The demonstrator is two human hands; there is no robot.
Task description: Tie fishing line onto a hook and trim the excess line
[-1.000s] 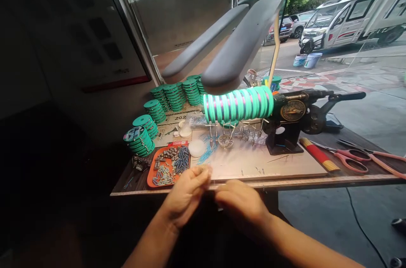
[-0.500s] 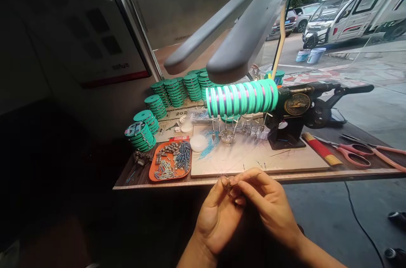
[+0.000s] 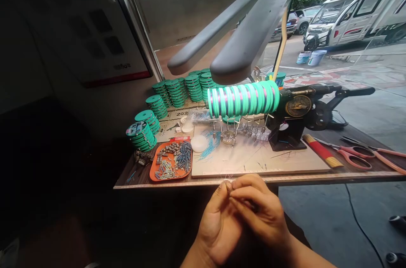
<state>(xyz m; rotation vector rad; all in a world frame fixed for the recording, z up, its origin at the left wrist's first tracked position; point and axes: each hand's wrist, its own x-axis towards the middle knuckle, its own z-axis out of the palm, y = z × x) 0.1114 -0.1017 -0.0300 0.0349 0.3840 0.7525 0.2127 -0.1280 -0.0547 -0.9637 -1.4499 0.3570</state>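
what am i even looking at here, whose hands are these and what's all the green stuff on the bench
This single picture comes from a camera worn on a person's head, looking forward and down, so the two bare hands at the bottom are that person's own. The left hand and right hand are pressed together just in front of the bench edge, fingertips pinching something very fine, perhaps thin line; it is too small to tell.

On the wooden workbench stands a dark metal hand-crank winder carrying a row of teal round spools. More stacks of teal spools sit behind and to the left. An orange tray of small tube-shaped bits, a white round lid and pink-handled scissors lie around it. The grey bars overhead belong to a desk lamp. Outside the window is a street with parked vehicles.
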